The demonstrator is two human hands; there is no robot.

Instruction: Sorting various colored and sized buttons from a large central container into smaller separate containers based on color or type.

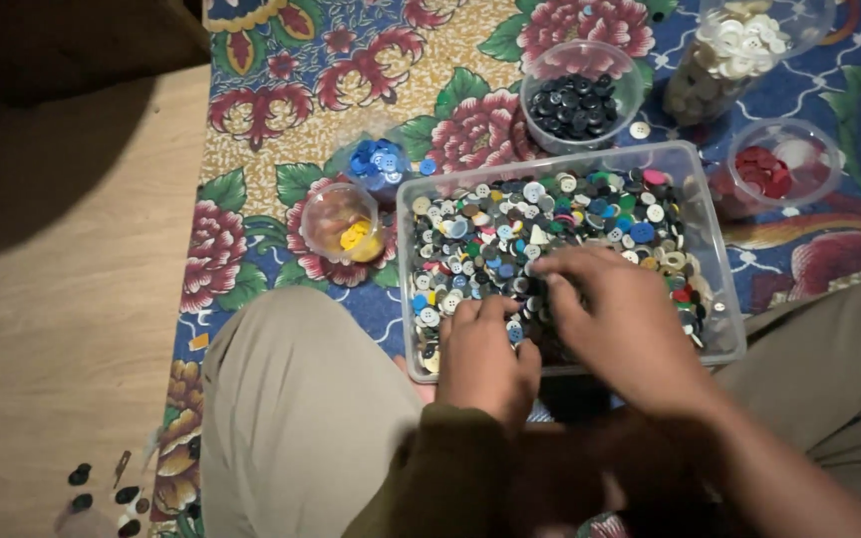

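A clear rectangular plastic tub (712, 227) full of mixed coloured buttons (510, 224) sits on a floral cloth between my knees. My left hand (485, 354) rests palm down on the buttons at the tub's near edge, fingers curled. My right hand (620, 319) lies beside it over the near middle of the tub, fingertips pressed into the buttons. I cannot tell whether either hand pinches a button.
Small clear cups ring the tub: yellow buttons (343, 224), blue buttons (378, 162), black buttons (576, 100), white buttons (734, 50), red buttons (774, 169). A loose white button (639, 130) lies on the cloth. Dark buttons (102, 490) lie on the wooden floor at left.
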